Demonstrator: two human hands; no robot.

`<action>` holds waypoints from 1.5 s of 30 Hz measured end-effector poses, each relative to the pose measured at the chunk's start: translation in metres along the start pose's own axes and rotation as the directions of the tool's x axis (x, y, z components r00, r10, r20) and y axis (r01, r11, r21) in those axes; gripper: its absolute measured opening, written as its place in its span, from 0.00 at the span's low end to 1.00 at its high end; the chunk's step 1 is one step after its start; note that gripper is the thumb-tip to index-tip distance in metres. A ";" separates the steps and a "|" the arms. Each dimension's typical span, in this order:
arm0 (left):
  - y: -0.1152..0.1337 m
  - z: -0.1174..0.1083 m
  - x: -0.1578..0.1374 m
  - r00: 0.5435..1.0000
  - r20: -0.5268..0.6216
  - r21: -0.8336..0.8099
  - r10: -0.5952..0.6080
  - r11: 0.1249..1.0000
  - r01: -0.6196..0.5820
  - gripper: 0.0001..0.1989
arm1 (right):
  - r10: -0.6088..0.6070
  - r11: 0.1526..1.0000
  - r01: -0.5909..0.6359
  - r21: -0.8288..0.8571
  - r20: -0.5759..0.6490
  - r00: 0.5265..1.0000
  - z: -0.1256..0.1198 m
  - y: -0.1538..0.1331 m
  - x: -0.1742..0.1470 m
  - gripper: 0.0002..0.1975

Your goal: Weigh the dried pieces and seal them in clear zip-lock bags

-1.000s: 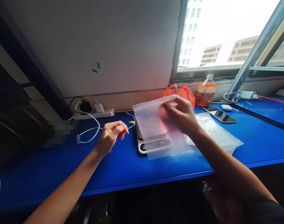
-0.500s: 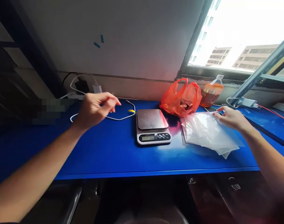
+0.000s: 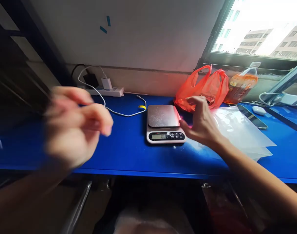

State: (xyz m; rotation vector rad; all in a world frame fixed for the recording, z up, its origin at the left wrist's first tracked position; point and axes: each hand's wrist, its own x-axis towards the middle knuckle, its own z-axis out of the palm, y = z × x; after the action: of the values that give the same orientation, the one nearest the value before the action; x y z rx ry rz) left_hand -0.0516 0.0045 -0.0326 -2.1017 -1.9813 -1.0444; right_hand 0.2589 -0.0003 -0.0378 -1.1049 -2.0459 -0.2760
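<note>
My left hand [image 3: 75, 126] is raised above the left part of the blue desk [image 3: 129, 159], close to the camera. Its fingers curl inward, but motion smears them and I cannot see whether anything is in them. My right hand [image 3: 199, 120] is open beside a kitchen scale [image 3: 164, 116], its thumb spread towards the scale's right edge and nothing visible in its grasp. The scale has a bare metal plate and a lit display. Partly behind my right hand and forearm lies a stack of clear plastic bags [image 3: 243, 130].
A red plastic bag [image 3: 192, 86] with dark contents stands behind my right hand, next to a drink bottle [image 3: 243, 83]. A phone [image 3: 257, 120] and a white earbud-like case [image 3: 259, 110] lie farther right. A white cable [image 3: 125, 115] runs from a power strip [image 3: 118, 91].
My right hand has left the edge of the clear bags and moved left to the scale. My left hand has come nearer the camera and blurred. The view has shifted slightly.
</note>
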 end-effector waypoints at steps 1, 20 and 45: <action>0.000 -0.002 -0.001 0.998 0.057 -0.110 0.021 0.994 -0.014 0.15 | 0.023 0.994 -0.035 0.108 0.104 0.994 0.009 -0.007 -0.005 0.32; 0.001 0.042 0.038 0.858 0.442 -0.076 0.260 0.964 -0.253 0.23 | 0.370 0.816 -0.542 0.202 0.537 0.758 0.022 0.005 -0.012 0.44; -0.009 0.032 0.036 0.764 0.554 -0.039 0.329 0.928 -0.371 0.21 | 0.559 0.826 -0.547 -0.136 0.073 0.826 -0.013 0.070 0.055 0.17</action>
State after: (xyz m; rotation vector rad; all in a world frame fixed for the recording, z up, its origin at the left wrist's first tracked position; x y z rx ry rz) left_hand -0.0481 0.0524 -0.0425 -2.8147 -1.6382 -0.3011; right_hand 0.3031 0.0688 -0.0008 -1.7621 -1.7141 -0.0281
